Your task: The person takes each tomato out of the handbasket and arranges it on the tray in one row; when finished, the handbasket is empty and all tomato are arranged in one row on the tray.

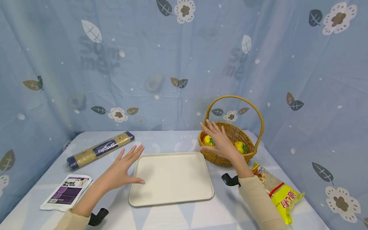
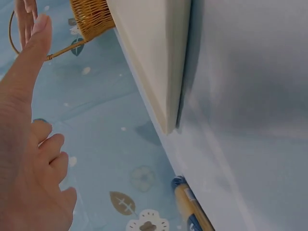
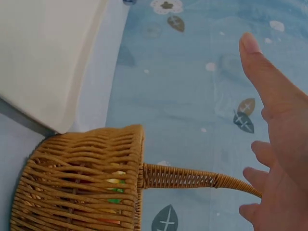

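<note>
Both hands hover above the table with fingers spread and nothing in them. My left hand (image 1: 122, 169) is over the left edge of a cream tray (image 1: 172, 179), its thumb pointing across it. In front of the wicker basket (image 1: 218, 158) is my right hand (image 1: 219, 143), which hides part of the basket's near side. Inside the basket lie yellow-and-green bell peppers, one (image 1: 208, 140) left of the hand and another (image 1: 241, 147) right of it. The right wrist view shows the right hand (image 3: 284, 154) apart from the basket's handle (image 3: 183, 176).
A long pack of pasta (image 1: 100, 150) lies at the back left. Nearer on that side is a white-and-purple pouch (image 1: 67, 193). A yellow-and-clear food bag (image 1: 277, 191) rests by the right edge, beside the right forearm. Blue patterned curtains (image 1: 172, 64) enclose the table.
</note>
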Demonstrator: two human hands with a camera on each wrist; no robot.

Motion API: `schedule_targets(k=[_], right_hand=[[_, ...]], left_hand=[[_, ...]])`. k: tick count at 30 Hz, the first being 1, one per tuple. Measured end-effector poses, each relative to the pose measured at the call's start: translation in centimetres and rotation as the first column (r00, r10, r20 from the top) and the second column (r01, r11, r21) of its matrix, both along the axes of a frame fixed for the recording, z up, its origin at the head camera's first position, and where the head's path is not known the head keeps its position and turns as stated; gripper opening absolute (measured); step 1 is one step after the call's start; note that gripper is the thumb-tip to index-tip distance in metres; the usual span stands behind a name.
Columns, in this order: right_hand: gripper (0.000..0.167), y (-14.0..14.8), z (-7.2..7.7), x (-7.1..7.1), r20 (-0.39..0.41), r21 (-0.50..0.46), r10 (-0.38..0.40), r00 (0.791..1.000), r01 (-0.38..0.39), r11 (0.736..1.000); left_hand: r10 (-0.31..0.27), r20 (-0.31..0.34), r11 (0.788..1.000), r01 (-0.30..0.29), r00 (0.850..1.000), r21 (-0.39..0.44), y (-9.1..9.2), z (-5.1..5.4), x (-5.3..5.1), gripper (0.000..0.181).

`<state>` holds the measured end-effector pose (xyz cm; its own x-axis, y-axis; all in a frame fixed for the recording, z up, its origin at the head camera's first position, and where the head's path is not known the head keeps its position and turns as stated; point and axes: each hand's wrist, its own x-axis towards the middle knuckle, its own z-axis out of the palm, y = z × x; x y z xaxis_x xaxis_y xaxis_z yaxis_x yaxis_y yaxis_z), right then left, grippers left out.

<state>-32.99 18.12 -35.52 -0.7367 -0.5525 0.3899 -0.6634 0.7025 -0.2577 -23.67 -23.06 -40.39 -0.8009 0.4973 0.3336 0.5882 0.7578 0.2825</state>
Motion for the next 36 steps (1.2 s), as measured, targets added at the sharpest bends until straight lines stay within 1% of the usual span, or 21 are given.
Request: schedule_targets(k=[3,5,7,11,12,14,16,18,19,22,24,26,27,28,29,30,33,35,36], right_hand=[[0.091,0.3,0.2,-0.6,0.053,-0.02,0.026,0.998,-0.025,0.999],[0.089,0.5,0.3,-1.0,0.104,-0.046,0.043,0.994,-0.038,0.998],[0.087,0.8,0.3,-1.5,0.153,-0.062,0.044,0.987,-0.035,0.997],[0.082,1.4,0.3,-2.6,0.216,-0.081,0.034,0.976,-0.017,0.997],[0.08,1.6,0.3,-2.8,0.229,-0.08,0.031,0.973,-0.013,0.997],[0.078,1.9,0.3,-3.2,0.262,-0.072,0.027,0.965,-0.008,0.997],[0.076,2.1,0.2,-3.6,0.298,-0.062,0.021,0.954,-0.002,0.998],[0.073,2.3,0.1,-3.9,0.323,-0.058,0.011,0.946,0.009,0.998],[0.072,2.4,0.1,-4.1,0.334,-0.058,0.007,0.942,0.013,0.998],[0.068,2.7,-0.1,-4.7,0.36,-0.054,-0.001,0.933,0.022,0.998],[0.066,2.8,-0.3,-5.1,0.377,-0.046,0.001,0.926,0.017,0.999],[0.066,3.0,-0.4,-5.5,0.393,-0.037,0.001,0.919,0.015,0.999],[0.066,3.2,-0.5,-5.7,0.397,-0.032,-0.001,0.918,0.015,0.999],[0.066,3.3,-0.5,-5.9,0.399,-0.026,-0.003,0.917,0.014,1.0],[0.066,3.4,-0.6,-6.1,0.402,-0.022,-0.001,0.916,0.011,1.0],[0.066,3.6,-0.6,-6.4,0.41,-0.021,0.001,0.912,0.008,1.0],[0.064,3.9,-0.5,-7.0,0.412,-0.001,0.003,0.911,-0.003,1.0],[0.063,4.1,-0.4,-7.4,0.428,0.011,0.003,0.904,-0.008,1.0],[0.062,4.2,-0.4,-7.5,0.438,0.016,0.0,0.899,-0.007,1.0]], left_hand=[[-0.024,0.077,0.998,0.019,0.997,0.056,-0.6,-0.2,0.1,0.121],[-0.035,0.139,0.995,0.022,0.99,0.096,-1.2,-0.5,0.2,0.123],[-0.04,0.191,0.992,0.016,0.981,0.123,-1.7,-1.0,0.2,0.124],[-0.051,0.247,0.99,0.016,0.968,0.142,-2.7,-1.9,-0.2,0.121],[-0.054,0.27,0.989,0.015,0.961,0.145,-3.0,-2.1,-0.3,0.12],[-0.066,0.322,0.988,0.018,0.944,0.15,-3.5,-2.5,-0.5,0.118],[-0.074,0.382,0.987,0.012,0.921,0.161,-3.8,-2.9,-0.7,0.115],[-0.078,0.426,0.986,0.005,0.901,0.168,-4.1,-3.3,-0.9,0.112],[-0.082,0.442,0.985,0.005,0.893,0.175,-4.2,-3.4,-1.0,0.11],[-0.103,0.477,0.98,0.006,0.873,0.2,-4.2,-3.9,-1.1,0.107],[-0.118,0.489,0.977,0.013,0.864,0.213,-4.1,-4.1,-1.0,0.108],[-0.125,0.497,0.975,0.014,0.859,0.221,-4.0,-4.2,-0.9,0.11],[-0.122,0.501,0.975,0.009,0.857,0.223,-4.0,-4.2,-1.0,0.11],[-0.115,0.511,0.974,-0.003,0.852,0.225,-4.0,-4.2,-1.0,0.109],[-0.108,0.525,0.973,-0.018,0.844,0.23,-4.0,-4.2,-1.1,0.108],[-0.102,0.542,0.971,-0.034,0.834,0.236,-4.0,-4.1,-1.2,0.107],[-0.082,0.59,0.965,-0.083,0.803,0.247,-4.1,-4.0,-1.4,0.104],[-0.083,0.607,0.965,-0.088,0.791,0.248,-4.2,-4.1,-1.6,0.104],[-0.086,0.609,0.965,-0.085,0.788,0.246,-4.2,-4.2,-1.6,0.105]])
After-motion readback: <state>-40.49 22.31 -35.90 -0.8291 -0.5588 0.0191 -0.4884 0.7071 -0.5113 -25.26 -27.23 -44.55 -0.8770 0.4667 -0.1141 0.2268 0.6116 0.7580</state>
